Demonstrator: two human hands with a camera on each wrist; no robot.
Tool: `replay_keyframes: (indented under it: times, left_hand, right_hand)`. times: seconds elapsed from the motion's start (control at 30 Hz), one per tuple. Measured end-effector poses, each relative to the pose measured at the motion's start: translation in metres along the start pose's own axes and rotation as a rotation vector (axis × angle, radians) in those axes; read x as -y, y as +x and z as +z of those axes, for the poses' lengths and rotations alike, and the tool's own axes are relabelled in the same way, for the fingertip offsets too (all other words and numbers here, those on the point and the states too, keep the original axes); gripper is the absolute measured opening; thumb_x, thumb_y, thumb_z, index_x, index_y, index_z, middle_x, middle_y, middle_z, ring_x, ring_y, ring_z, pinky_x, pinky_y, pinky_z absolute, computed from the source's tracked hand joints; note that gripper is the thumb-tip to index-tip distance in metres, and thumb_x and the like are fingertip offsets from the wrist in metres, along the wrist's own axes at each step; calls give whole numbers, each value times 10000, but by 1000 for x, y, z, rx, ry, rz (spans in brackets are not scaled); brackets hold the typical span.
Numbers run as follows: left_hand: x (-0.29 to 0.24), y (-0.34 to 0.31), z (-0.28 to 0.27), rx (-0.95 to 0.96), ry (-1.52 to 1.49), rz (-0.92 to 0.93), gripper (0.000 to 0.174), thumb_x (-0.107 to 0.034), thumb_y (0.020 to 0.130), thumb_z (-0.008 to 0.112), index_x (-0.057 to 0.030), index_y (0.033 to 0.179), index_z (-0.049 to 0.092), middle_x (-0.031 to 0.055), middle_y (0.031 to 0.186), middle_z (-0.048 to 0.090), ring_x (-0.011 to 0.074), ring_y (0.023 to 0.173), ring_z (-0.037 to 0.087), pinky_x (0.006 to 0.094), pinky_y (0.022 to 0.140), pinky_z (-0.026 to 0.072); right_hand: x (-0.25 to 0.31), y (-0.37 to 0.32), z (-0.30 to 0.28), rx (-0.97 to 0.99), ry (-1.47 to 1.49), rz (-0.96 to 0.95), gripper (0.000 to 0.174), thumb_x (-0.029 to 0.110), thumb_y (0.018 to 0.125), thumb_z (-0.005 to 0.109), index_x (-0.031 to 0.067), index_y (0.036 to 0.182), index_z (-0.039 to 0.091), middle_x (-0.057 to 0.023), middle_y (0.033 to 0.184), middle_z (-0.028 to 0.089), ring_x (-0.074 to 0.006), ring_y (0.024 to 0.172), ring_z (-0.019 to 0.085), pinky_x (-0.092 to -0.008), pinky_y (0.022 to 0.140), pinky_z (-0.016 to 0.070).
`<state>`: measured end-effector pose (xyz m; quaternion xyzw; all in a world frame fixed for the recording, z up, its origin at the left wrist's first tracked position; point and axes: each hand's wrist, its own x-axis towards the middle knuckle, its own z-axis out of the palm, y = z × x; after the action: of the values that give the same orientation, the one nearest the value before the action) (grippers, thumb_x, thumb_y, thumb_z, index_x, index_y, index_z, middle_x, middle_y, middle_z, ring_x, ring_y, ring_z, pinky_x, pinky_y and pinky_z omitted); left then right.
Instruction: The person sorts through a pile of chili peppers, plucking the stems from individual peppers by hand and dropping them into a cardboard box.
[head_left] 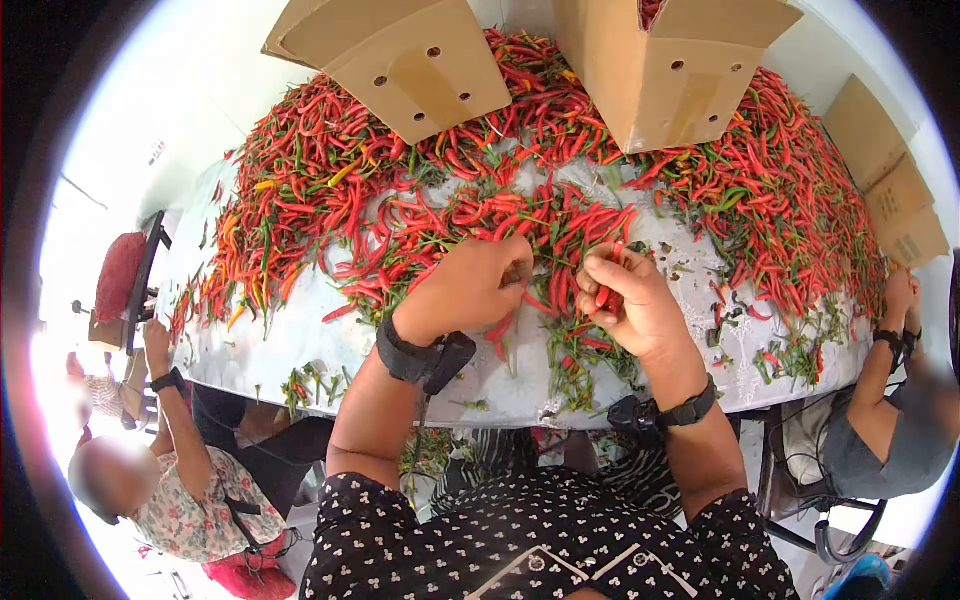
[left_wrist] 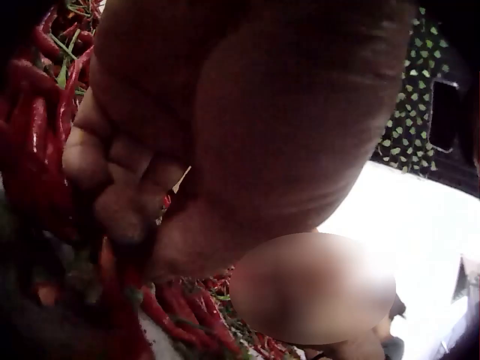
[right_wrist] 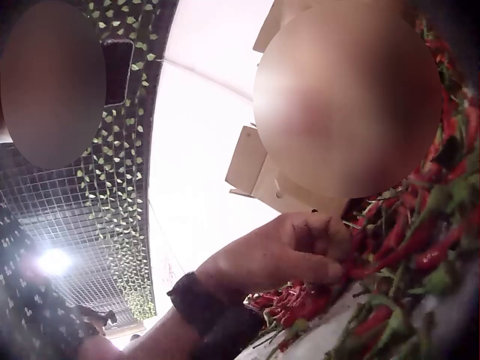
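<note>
Over the middle of the chili heap, my left hand has its fingers curled, and thumb and fingertip pinch a red chili pepper in the left wrist view. The right wrist view shows this left hand from the side, fingertips right at the chilies. Just to the right, my right hand grips red chilies between thumb and curled fingers, a red piece showing above the thumb. A blurred patch covers much of the right wrist view. Loose red chilies with green stems lie in front of both hands.
Two cardboard boxes stand in the large chili heap at the back. Green stems lie near the front edge of the pale table. Another person sits at each side, the right one's hands at the heap.
</note>
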<state>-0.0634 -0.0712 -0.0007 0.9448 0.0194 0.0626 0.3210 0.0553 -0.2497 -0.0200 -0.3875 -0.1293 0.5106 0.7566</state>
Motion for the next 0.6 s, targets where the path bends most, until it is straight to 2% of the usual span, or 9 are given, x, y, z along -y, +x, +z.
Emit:
replay_keyframes:
  times: [0.07, 0.13, 0.37, 0.43, 0.47, 0.53, 0.57, 0.6]
  left_hand:
    - [-3, 0, -1, -9, -70, -51, 270, -170, 680, 654, -28, 881, 544, 156, 715, 585, 328, 701, 594, 397, 610, 455]
    - [-4, -1, 1, 15, 208, 11, 305, -170, 663, 663, -32, 906, 543, 161, 716, 588, 327, 687, 595, 406, 616, 459]
    - [-5, 0, 4, 60, 258, -31, 361, -174, 649, 681, -43, 956, 545, 164, 725, 588, 317, 682, 597, 398, 618, 463]
    - [0, 1, 5, 6, -46, -19, 315, -152, 673, 662, -8, 926, 541, 153, 706, 602, 307, 676, 611, 397, 605, 467]
    - [2, 2, 6, 5, -46, -21, 315, -152, 673, 662, -8, 926, 541, 153, 706, 602, 307, 676, 611, 397, 605, 467]
    - [2, 5, 6, -102, -405, -28, 235, -106, 729, 661, 3, 903, 547, 64, 671, 596, 161, 625, 584, 309, 572, 457]
    - [-3, 5, 3, -101, -404, -27, 235, -106, 729, 661, 3, 903, 547, 64, 671, 596, 161, 625, 584, 309, 572, 457]
    - [-9, 4, 0, -75, -511, -95, 190, -80, 764, 642, 0, 908, 548, 15, 704, 574, 99, 646, 545, 270, 567, 444]
  right_hand:
    - [-1, -1, 2, 2, -43, 1, 151, 166, 803, 641, 68, 827, 529, -19, 680, 548, -142, 545, 560, -210, 392, 332]
    - [-1, -1, 3, 1, -34, 6, 150, 161, 803, 640, 66, 831, 527, -20, 677, 545, -140, 542, 556, -209, 391, 329]
    - [-3, -1, 4, 49, -35, 3, 116, 118, 810, 619, 61, 836, 522, -17, 672, 528, -121, 522, 524, -202, 381, 297]
    - [-4, -1, 5, 43, -50, 7, 115, 114, 809, 620, 61, 841, 524, -16, 676, 530, -118, 518, 520, -201, 381, 294]
    - [-3, -1, 6, 33, -62, 8, 114, 110, 808, 621, 61, 845, 525, -14, 679, 531, -115, 514, 515, -201, 380, 291]
    - [-4, -1, 5, 21, -77, 4, 122, 113, 806, 627, 59, 854, 528, -12, 685, 533, -108, 513, 512, -201, 382, 290]
    - [-3, -1, 5, 7, -91, -1, 130, 116, 804, 632, 58, 862, 532, -10, 690, 536, -102, 512, 508, -201, 384, 289]
    - [-3, -1, 6, 7, -90, -2, 130, 116, 804, 632, 58, 862, 532, -10, 690, 536, -102, 512, 508, -201, 384, 289]
